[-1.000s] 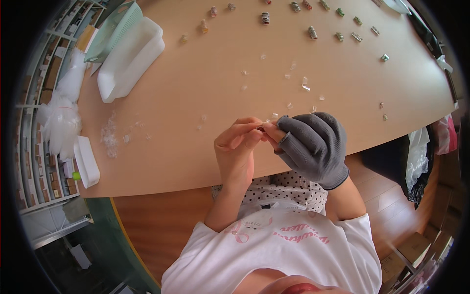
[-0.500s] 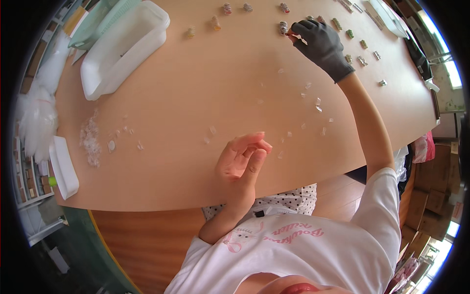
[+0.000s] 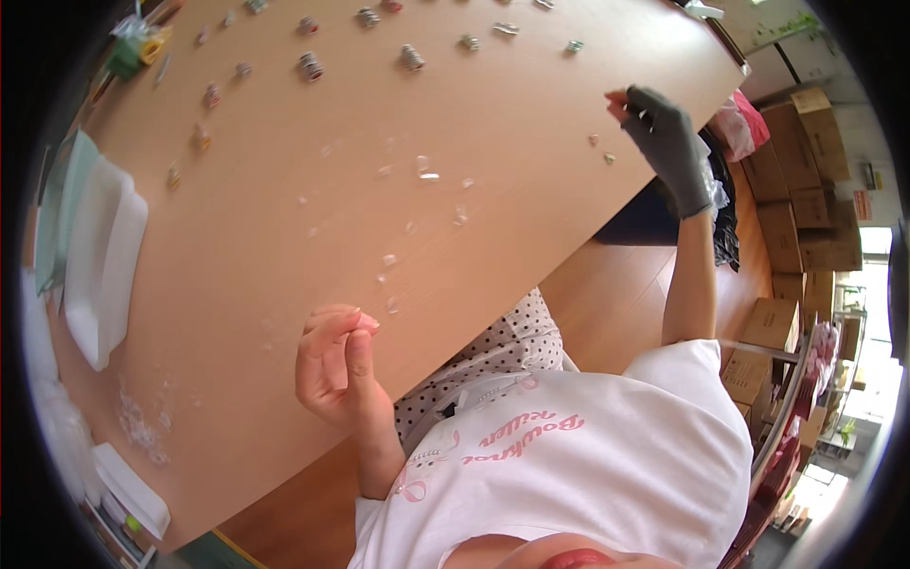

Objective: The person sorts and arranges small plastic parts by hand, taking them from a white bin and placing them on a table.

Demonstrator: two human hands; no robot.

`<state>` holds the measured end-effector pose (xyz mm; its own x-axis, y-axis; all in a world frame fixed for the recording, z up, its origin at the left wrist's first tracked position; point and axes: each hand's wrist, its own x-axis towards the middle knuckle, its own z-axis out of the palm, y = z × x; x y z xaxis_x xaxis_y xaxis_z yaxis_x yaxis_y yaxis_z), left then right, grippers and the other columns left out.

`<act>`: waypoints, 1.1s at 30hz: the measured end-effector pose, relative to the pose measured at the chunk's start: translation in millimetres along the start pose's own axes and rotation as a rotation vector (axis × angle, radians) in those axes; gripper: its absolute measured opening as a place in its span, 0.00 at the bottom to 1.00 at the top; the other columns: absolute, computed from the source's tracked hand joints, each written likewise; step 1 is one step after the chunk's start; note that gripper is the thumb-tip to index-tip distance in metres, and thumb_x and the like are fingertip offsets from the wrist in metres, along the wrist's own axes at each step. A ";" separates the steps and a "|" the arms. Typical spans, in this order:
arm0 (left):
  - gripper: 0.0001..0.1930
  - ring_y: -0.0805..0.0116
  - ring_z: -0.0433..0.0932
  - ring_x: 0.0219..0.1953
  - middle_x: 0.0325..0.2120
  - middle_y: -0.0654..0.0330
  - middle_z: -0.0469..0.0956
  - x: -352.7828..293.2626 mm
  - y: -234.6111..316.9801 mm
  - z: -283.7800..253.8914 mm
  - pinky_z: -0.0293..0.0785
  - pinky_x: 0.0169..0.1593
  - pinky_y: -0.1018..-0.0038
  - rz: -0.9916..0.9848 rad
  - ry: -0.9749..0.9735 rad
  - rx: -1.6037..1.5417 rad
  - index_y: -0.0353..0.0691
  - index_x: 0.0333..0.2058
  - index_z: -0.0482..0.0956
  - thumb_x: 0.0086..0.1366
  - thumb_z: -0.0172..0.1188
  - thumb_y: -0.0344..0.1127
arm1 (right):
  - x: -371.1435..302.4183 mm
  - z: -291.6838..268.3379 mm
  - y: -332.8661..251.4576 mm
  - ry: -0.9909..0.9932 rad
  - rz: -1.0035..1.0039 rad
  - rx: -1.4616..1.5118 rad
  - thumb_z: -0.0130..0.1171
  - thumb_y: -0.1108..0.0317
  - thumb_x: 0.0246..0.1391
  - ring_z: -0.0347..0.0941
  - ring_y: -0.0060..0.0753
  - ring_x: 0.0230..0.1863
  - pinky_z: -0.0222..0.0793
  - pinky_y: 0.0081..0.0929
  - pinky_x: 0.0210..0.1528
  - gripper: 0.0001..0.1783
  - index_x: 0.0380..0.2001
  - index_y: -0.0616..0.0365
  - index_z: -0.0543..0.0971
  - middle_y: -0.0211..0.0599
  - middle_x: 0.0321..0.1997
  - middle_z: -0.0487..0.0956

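Observation:
My bare left hand (image 3: 336, 365) is raised over the near side of the table (image 3: 512, 180). Its fingers curl in to meet the thumb, and whatever may be between the tips is too small to make out. My right hand (image 3: 664, 147), in a grey glove with bare fingertips, is over the table's right edge. Its thumb and fingertips are drawn together, with their contents unclear. Two small brownish pieces (image 3: 609, 158) lie just left of it. Small clear plastic pieces (image 3: 427, 171) are scattered between my hands. Beyond them stand several small coil-like bundles, including a silvery one (image 3: 410, 57).
A white tray (image 3: 104, 266) and a pale green basket (image 3: 59, 213) stand at the left edge. A heap of clear bits (image 3: 142, 427) lies near a smaller white tray (image 3: 131, 488). Cardboard boxes (image 3: 787, 152) are stacked on the right, beyond a dark bag (image 3: 725, 209).
The view has swung to the right. My right hand has moved from the coil-like bundles to the table's right edge. My left hand's fingers and thumb have come closer together.

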<state>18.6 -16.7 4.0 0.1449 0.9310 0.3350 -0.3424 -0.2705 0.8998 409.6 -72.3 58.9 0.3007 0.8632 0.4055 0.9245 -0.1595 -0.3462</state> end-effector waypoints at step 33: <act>0.10 0.73 0.80 0.39 0.37 0.59 0.82 1.5 -20.7 40.9 0.78 0.45 0.80 -0.482 0.104 -0.624 0.35 0.44 0.81 0.64 0.63 0.28 | -46.7 60.3 -149.8 0.195 -0.811 0.073 0.65 0.65 0.41 0.73 0.25 0.31 0.68 0.26 0.29 0.11 0.32 0.48 0.80 0.22 0.35 0.76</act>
<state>63.9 -19.8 -2.6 0.3323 0.9371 -0.1069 -0.7257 0.3265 0.6056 243.0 -59.8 40.9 -0.4097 0.5972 0.6895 0.8562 0.5126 0.0647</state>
